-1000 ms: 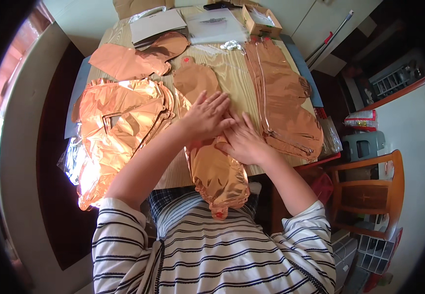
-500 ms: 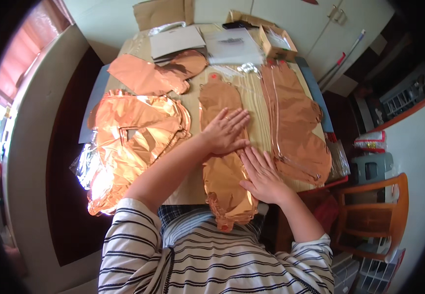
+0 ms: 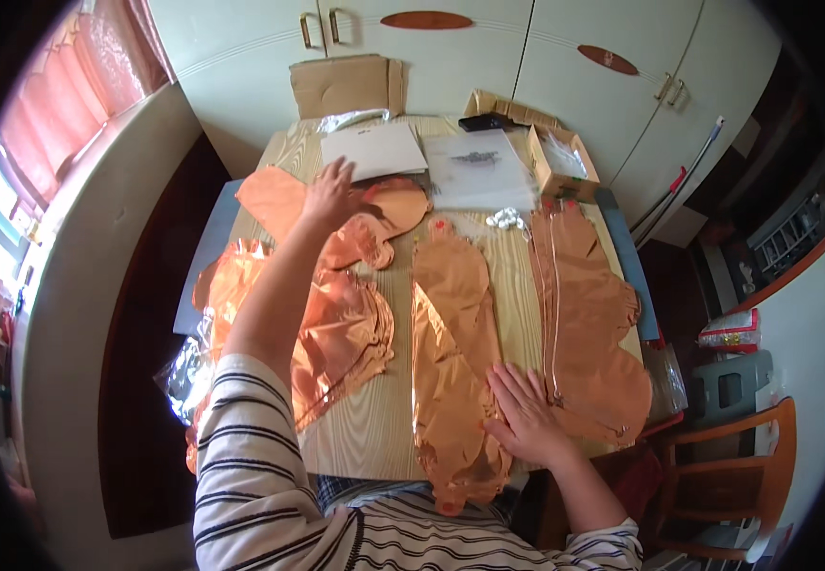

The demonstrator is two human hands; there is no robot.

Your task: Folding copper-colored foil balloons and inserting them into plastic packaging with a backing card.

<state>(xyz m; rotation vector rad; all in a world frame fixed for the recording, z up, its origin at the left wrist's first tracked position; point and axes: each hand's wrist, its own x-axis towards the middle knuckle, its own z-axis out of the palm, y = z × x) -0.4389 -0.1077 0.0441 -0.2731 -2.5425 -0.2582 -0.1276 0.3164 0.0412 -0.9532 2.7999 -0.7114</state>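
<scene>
A flat, uninflated rose-gold foil balloon (image 3: 452, 314) lies lengthwise in the middle of the table, its near end over the front edge. My right hand (image 3: 524, 416) rests on its right edge with the fingers laid flat. Stretched far across the table, my left hand (image 3: 330, 195) is over another flat foil balloon (image 3: 275, 198), close to a stack of white sheets (image 3: 374, 149). Its fingers point away from me and look apart; whether they touch the foil, I cannot tell. My forearm partly covers a crumpled pile of foil balloons (image 3: 346, 333).
More flat foil balloons (image 3: 589, 324) lie on the right. At the back are a clear plastic sheet (image 3: 479, 176), an open cardboard box (image 3: 562, 167) and a small silvery bundle (image 3: 505, 219). A wooden chair (image 3: 731, 476) stands at the right, near the table.
My left hand has left the middle balloon and reached forward and left toward the far balloon. My right hand stays at the middle balloon's edge. The view has tilted up.
</scene>
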